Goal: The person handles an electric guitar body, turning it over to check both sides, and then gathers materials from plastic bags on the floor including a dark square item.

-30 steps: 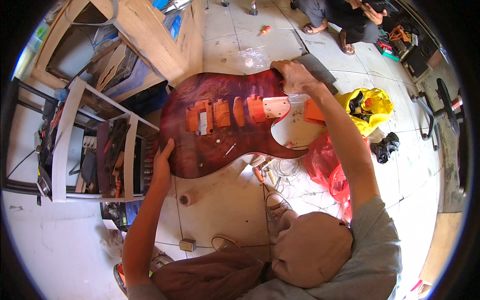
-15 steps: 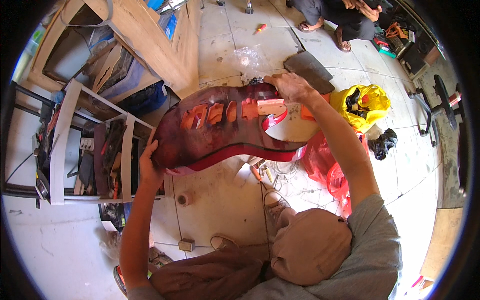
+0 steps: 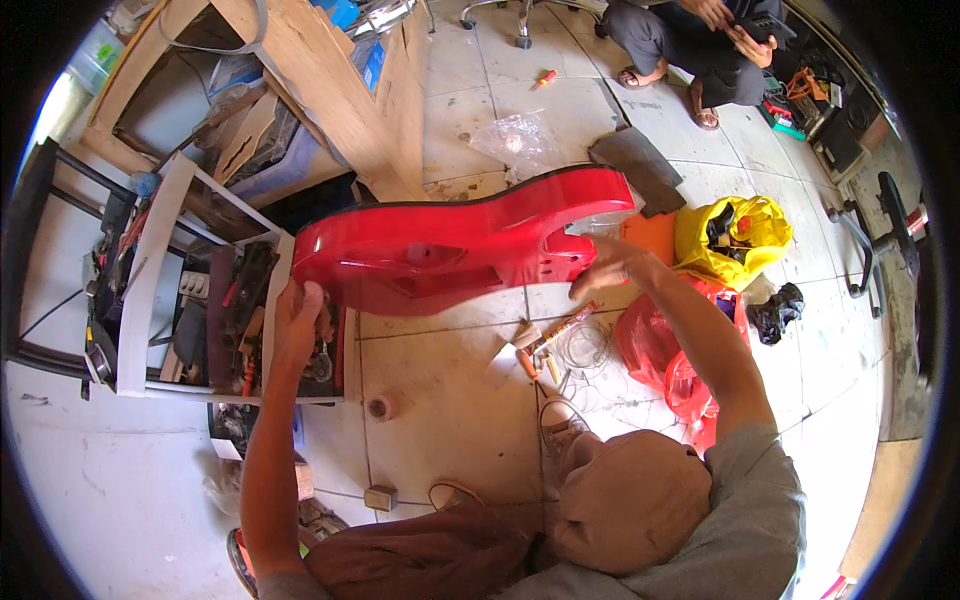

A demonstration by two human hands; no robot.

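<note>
the red guitar body runs sideways between both hands. left hand pinches one end; can't tell about right hand.

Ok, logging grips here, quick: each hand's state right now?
Left hand: holding the red guitar body at its left end.
Right hand: by the body's right end; whether it grips cannot be told.

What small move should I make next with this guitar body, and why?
Perhaps steady the red guitar body with your right hand: it looks loosely set by the notched end, while your left hand grips the other end above the floor.
</note>
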